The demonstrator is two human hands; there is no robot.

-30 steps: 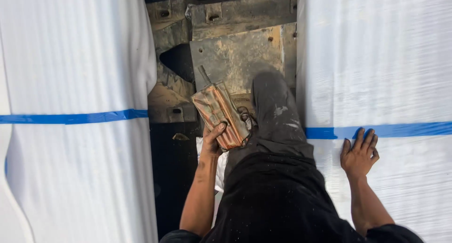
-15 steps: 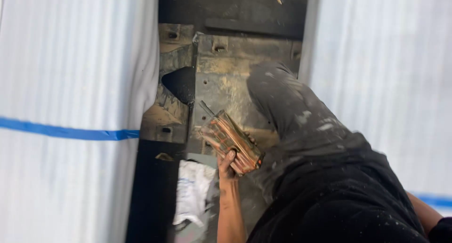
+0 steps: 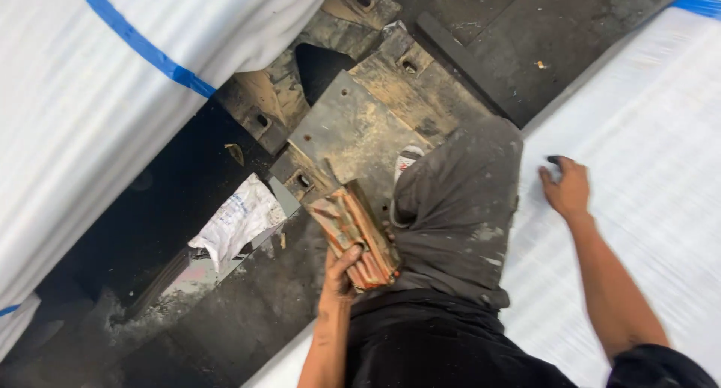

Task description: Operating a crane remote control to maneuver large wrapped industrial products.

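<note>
Bundle of reddish-brown strips (image 3: 353,238), worn, dusty | left hand (image 3: 339,271) clamped on it | right hand (image 3: 567,189) spread on white wrapped bale (image 3: 646,178)

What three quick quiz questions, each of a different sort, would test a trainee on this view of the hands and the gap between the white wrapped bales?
1. True or false: the left hand grips a reddish-brown, worn, ribbed tool.
2. Multiple choice: the right hand rests on A) the crumpled white printed sack, B) the white wrapped bale with a blue band, C) the rusty bolted metal plate.
3. Fill in: the crumpled sack lies on the dark ____ to the left of the tool.

Key: 1 true; 2 B; 3 floor.
</note>
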